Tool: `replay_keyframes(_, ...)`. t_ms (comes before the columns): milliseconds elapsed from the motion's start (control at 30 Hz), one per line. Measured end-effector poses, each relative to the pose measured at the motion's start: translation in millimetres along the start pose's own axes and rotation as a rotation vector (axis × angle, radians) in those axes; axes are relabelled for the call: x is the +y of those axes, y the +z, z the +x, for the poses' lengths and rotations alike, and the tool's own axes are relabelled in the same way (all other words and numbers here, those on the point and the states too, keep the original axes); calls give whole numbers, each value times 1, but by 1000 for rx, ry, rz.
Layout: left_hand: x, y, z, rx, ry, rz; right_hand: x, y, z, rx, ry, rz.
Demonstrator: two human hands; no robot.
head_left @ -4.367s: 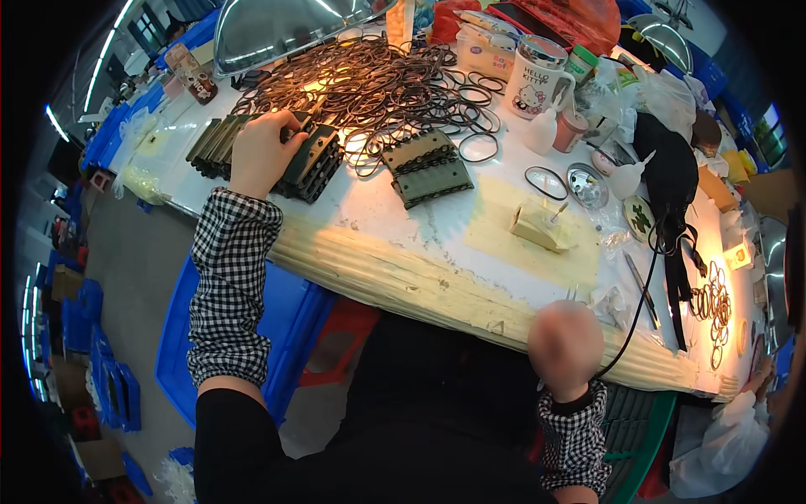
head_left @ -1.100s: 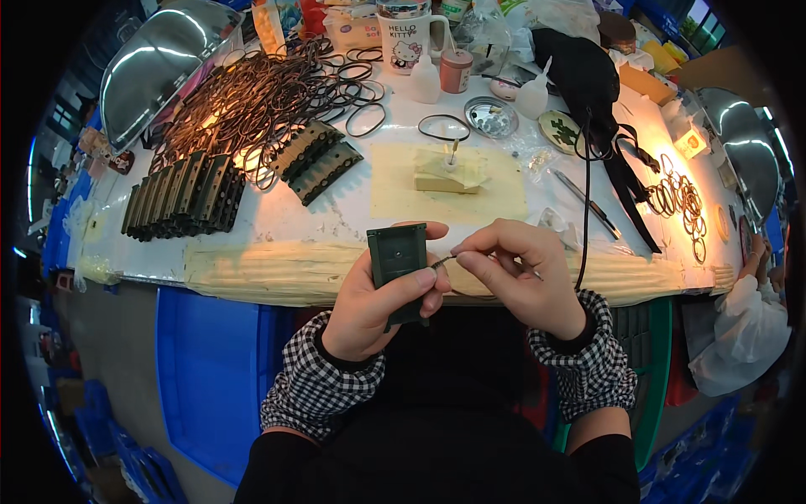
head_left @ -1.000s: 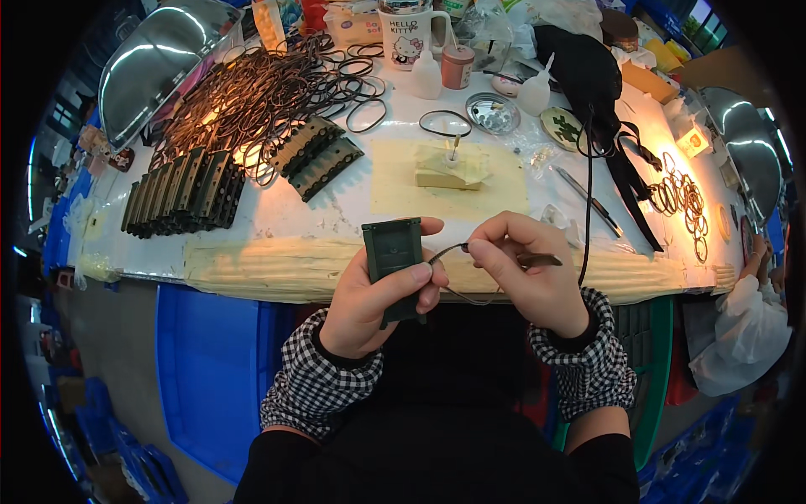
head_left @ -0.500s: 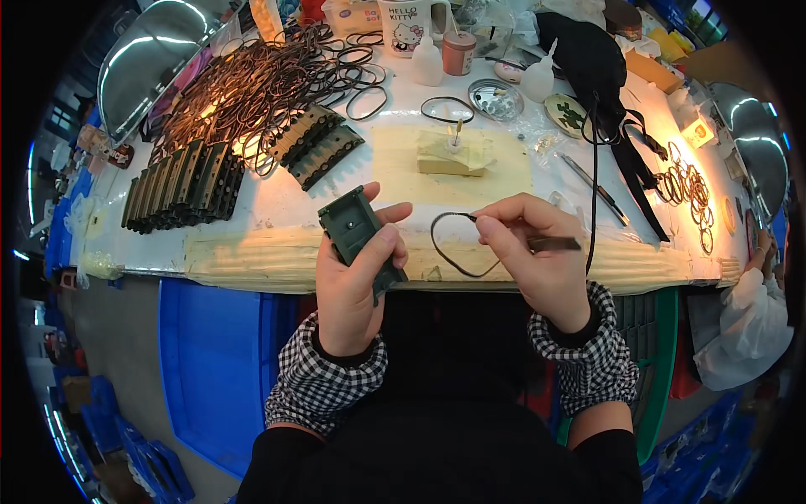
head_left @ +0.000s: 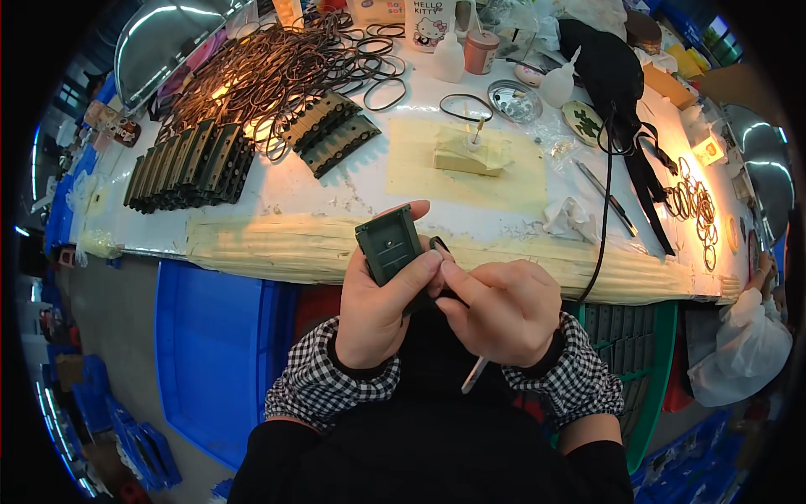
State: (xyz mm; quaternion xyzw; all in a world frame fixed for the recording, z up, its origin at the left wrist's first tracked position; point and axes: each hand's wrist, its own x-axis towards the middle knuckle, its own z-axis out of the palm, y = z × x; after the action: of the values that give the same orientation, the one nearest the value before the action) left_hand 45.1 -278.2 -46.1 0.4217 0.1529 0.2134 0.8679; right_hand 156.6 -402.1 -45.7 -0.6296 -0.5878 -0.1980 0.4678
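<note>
My left hand (head_left: 369,315) is wrapped round a dark green rectangular plastic housing (head_left: 389,252), its flat face with a small round dot turned up. At the housing's right side, my right hand (head_left: 512,311) pinches a thin black rubber ring (head_left: 440,244). Most of that ring is hidden by the fingers. The fingertips of both hands meet there. A slim pale metal tool (head_left: 474,375) sticks out below my right palm; its other end is hidden, so its kind cannot be told.
Rows of green housings (head_left: 189,164) stand on the table's left, before a heap of dark rings (head_left: 252,76). A small taped block (head_left: 466,160) sits mid-table. A black cord (head_left: 606,218) hangs over the front edge at right. Blue (head_left: 210,361) and green (head_left: 667,361) trays lie below.
My right hand has moved left and down, bringing the ring against the housing. My left hand has shifted right and slightly down with the housing. The tool now points downward.
</note>
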Motion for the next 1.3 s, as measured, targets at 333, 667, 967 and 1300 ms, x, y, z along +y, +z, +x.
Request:
replay_keyframes(333,19,-5,7,-194,-163,163,10,-14,13,-323,491,499)
replay_keyframes(667,12,-17,12,-222,-291,38,12,-14,13,-284,414,442)
replay_keyframes(967,13,-16,11,-204,-369,-30,19,-9,5,-263,258,356)
replay_keyframes(1300,-2,-21,11,-145,-191,-99,24,-27,13,-208,300,268)
